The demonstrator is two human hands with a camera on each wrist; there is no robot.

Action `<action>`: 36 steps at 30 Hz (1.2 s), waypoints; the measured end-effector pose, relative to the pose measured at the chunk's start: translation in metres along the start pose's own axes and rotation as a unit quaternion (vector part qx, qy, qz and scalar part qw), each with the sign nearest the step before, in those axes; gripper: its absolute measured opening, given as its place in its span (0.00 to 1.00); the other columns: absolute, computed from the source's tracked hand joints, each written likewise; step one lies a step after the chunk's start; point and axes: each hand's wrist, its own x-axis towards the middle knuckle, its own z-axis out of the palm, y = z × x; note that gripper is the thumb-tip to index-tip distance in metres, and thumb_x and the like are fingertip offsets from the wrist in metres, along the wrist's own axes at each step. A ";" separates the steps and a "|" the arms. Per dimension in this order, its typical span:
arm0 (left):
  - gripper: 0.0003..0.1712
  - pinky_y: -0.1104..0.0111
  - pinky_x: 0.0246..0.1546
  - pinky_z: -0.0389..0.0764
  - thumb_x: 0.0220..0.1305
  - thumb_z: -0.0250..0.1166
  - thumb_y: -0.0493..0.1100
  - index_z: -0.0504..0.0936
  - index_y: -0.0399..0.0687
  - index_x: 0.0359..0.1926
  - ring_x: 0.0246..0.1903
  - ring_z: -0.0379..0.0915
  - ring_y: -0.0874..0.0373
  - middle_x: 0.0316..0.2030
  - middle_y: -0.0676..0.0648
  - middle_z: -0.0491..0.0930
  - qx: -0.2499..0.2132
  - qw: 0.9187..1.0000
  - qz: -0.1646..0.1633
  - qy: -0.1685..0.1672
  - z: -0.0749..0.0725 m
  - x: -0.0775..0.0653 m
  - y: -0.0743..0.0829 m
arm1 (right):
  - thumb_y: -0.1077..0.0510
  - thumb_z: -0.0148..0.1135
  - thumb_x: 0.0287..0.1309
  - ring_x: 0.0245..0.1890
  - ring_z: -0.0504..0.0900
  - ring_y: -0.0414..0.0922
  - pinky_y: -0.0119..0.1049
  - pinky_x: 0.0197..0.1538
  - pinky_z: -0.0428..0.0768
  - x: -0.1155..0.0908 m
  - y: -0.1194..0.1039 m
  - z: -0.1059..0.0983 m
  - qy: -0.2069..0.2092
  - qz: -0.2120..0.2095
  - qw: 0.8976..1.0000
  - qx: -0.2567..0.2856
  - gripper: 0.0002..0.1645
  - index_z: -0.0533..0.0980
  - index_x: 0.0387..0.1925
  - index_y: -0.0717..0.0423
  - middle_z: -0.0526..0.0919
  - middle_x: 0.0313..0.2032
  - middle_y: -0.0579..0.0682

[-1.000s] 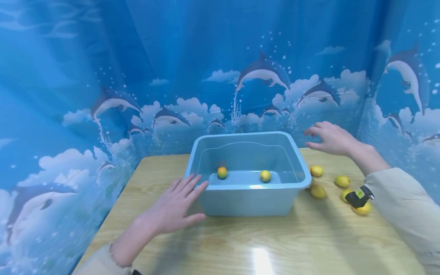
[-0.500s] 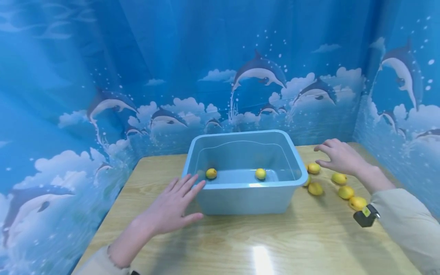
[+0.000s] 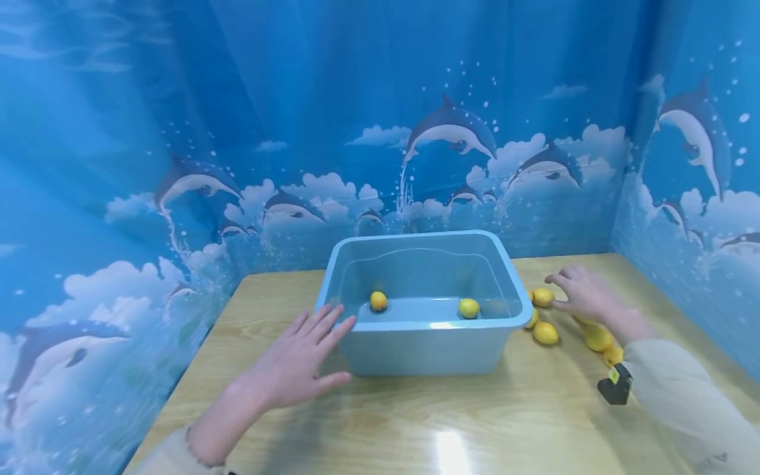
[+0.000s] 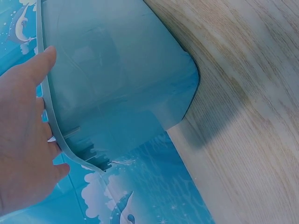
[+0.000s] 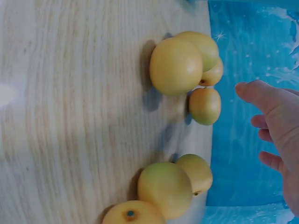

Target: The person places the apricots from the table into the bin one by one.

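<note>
My left hand (image 3: 291, 363) is spread with straight fingers at the front left corner of a light blue plastic bin (image 3: 421, 349). In the left wrist view its thumb (image 4: 46, 60) overlaps the bin's rim. Inside the bin lie an orange-yellow fruit (image 3: 378, 301) on the left and a yellow fruit (image 3: 468, 308) on the right. My right hand (image 3: 584, 293) hovers right of the bin, fingers bent and holding nothing. Its fingertips are close to a yellow fruit (image 3: 543, 297) on the table. The right wrist view shows a gap between the thumb and the fruit (image 5: 204, 106).
Several more yellow fruits lie right of the bin, among them one near its front corner (image 3: 545, 333) and one under the right forearm (image 3: 598, 338). They stand on a wood-grain table (image 3: 380, 422). A blue dolphin-print curtain (image 3: 356, 132) encloses the table's back and sides.
My right hand has come down and slightly right, closer to the fruits on the table. Both fruits in the bin have rolled a little. The left hand stays at the bin's corner.
</note>
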 end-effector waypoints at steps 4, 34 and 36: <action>0.48 0.50 0.66 0.42 0.60 0.37 0.75 0.43 0.54 0.73 0.70 0.37 0.47 0.71 0.45 0.39 -0.001 1.000 0.002 -0.001 0.001 0.000 0.001 | 0.52 0.68 0.48 0.42 0.73 0.60 0.58 0.44 0.72 -0.004 0.003 0.010 -0.008 0.023 1.000 0.012 0.29 0.74 0.48 0.66 0.76 0.39 0.62; 0.48 0.48 0.66 0.46 0.61 0.41 0.73 0.44 0.54 0.73 0.69 0.39 0.45 0.72 0.45 0.40 -0.007 1.000 0.009 0.021 0.003 0.001 -0.002 | 0.50 0.64 0.52 0.45 0.69 0.63 0.62 0.46 0.67 0.007 0.002 0.029 -0.103 0.123 0.986 0.049 0.36 0.67 0.59 0.65 0.72 0.44 0.68; 0.48 0.48 0.66 0.46 0.61 0.40 0.74 0.44 0.54 0.73 0.69 0.38 0.45 0.72 0.45 0.40 -0.006 1.000 0.009 0.023 0.003 0.000 -0.002 | 0.50 0.64 0.53 0.45 0.69 0.63 0.62 0.46 0.67 0.007 -0.001 0.030 -0.105 0.126 0.985 0.049 0.35 0.69 0.58 0.64 0.73 0.43 0.67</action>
